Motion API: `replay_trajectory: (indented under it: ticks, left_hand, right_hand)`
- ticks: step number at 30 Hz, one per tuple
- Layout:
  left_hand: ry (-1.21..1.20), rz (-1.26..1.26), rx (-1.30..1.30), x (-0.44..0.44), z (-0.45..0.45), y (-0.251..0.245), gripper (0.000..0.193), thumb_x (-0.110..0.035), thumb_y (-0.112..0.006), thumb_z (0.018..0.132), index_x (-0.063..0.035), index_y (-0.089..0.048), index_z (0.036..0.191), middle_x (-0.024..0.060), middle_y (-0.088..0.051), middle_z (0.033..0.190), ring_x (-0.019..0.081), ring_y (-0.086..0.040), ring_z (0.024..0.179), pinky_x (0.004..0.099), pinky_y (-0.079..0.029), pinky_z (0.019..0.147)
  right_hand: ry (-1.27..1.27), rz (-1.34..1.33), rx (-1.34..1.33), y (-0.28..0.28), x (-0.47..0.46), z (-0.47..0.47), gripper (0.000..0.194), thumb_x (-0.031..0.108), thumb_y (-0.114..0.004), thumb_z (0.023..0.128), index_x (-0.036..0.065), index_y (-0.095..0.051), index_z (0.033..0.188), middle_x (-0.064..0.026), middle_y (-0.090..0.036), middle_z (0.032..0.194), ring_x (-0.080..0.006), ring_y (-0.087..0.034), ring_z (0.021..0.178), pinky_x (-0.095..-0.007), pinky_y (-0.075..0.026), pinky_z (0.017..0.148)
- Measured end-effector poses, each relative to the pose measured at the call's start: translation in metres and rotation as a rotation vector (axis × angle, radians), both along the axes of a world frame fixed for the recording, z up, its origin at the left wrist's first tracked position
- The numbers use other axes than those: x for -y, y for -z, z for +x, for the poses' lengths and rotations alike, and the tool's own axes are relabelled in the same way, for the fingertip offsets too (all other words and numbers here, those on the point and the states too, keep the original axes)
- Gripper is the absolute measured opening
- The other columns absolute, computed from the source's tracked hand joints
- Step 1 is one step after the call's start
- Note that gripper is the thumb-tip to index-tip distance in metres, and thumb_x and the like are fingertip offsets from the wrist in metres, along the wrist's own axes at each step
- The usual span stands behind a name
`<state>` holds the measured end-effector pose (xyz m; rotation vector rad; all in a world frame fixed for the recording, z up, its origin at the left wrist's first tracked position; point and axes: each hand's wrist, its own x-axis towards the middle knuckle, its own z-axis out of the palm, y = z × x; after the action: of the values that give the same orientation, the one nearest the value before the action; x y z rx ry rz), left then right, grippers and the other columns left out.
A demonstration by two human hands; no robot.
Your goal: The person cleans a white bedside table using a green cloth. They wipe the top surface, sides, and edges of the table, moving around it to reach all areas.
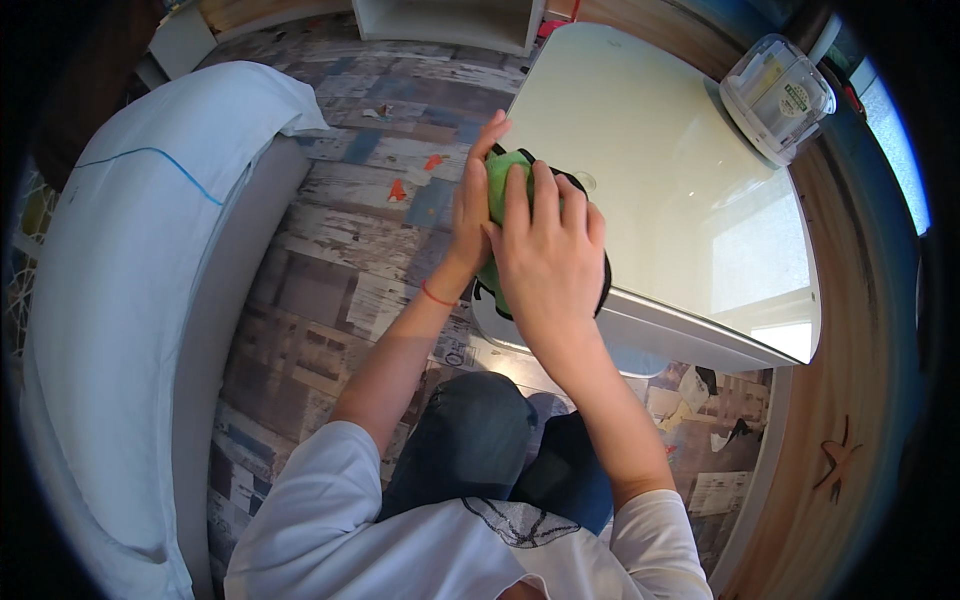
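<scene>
A green cloth with black edging (498,180) lies between my hands at the near left edge of a glossy cream-coloured table (645,135). My right hand (551,247) is on top of the cloth, palm down, fingers slightly spread and bent over it. Upright along the cloth's left side, my left hand (474,202) presses it from the edge, its fingers pointing away from me; a thin red string circles that wrist. Part of the cloth is hidden under my right palm. How firmly either hand grips the cloth cannot be told.
A clear plastic container (780,97) stands at the table's far right. To the left is a bed or couch with a pale sheet (127,247). Orange and white scraps (397,190) lie on the wood-patterned floor (322,247). A white open cabinet (450,22) stands beyond.
</scene>
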<state>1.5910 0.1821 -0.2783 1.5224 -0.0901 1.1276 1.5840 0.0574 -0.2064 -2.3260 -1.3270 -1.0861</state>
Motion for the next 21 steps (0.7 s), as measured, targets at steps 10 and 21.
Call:
replay_trajectory:
  ticks: [10,21]
  left_hand:
    - [-0.513,0.191,-0.077,0.085,-0.024,0.044,0.085,-0.058,-0.034,0.103,0.0036,-0.014,0.159,0.0252,-0.019,0.164,0.0505,-0.009,0.152,0.0564,-0.006,0.124]
    - [-0.410,0.281,0.006,0.042,-0.016,-0.005,0.057,-0.034,-0.024,0.110,0.0011,-0.033,0.153,0.0196,-0.032,0.161,0.0387,-0.021,0.153,0.0533,-0.010,0.125]
  right_hand:
    - [-0.181,0.396,0.002,0.038,0.051,-0.006,0.038,0.006,-0.073,0.068,0.014,-0.079,0.105,-0.0014,-0.062,0.092,-0.0187,-0.049,0.074,-0.0319,-0.039,0.067]
    - [-0.191,0.361,-0.088,0.019,0.030,0.000,0.031,0.007,-0.068,0.075,0.012,-0.074,0.105,-0.0016,-0.062,0.093,-0.0187,-0.056,0.077,-0.0338,-0.036,0.067]
